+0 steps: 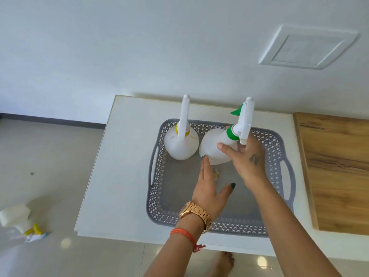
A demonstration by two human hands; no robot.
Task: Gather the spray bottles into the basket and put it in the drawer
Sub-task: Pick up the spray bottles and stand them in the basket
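A grey perforated basket [235, 220] with side handles sits on a white cabinet top [119, 166]. Inside it, at the far left, a white spray bottle with a yellow collar [180, 144] stands upright. Beside it a white spray bottle with a green collar [214, 149] leans to the right, its base in the basket. My right hand [247, 162] grips this bottle around its neck. My left hand [209, 188], with a gold watch on its wrist, is flat and spread, fingertips touching the bottle's lower edge.
A third white spray bottle with yellow parts [22, 220] lies on the tiled floor at the lower left. A wooden panel [339, 172] covers the surface on the right. A white wall rises behind, with a square plate [307, 47]. My bare foot [225, 260] shows below the cabinet edge.
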